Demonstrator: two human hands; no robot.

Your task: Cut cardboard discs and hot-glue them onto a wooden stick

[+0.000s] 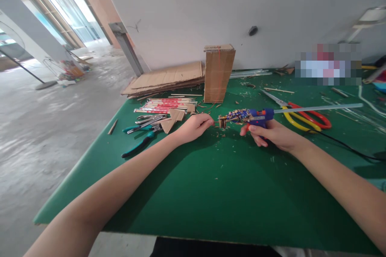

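Note:
My right hand (276,134) is wrapped round the handle of a blue glue gun (261,116), a finger at its orange-red trigger. A long clear glue stick (319,108) sticks out of its rear. The gun's front is crusted with bits, and its nozzle points left. My left hand (196,127) is closed in a pinch on a thin stick (216,122). At the stick's right end is a small brown cardboard piece (222,122), close to the nozzle. Whether nozzle and piece touch, I cannot tell.
Green-handled pliers (141,144), cardboard scraps (173,119) and red-wrapped sticks (169,104) lie left. Behind stand a tall cardboard box (218,74) and stacked cardboard sheets (169,78). Scissors (298,117) and a black cord (346,144) lie right on the green table (211,196).

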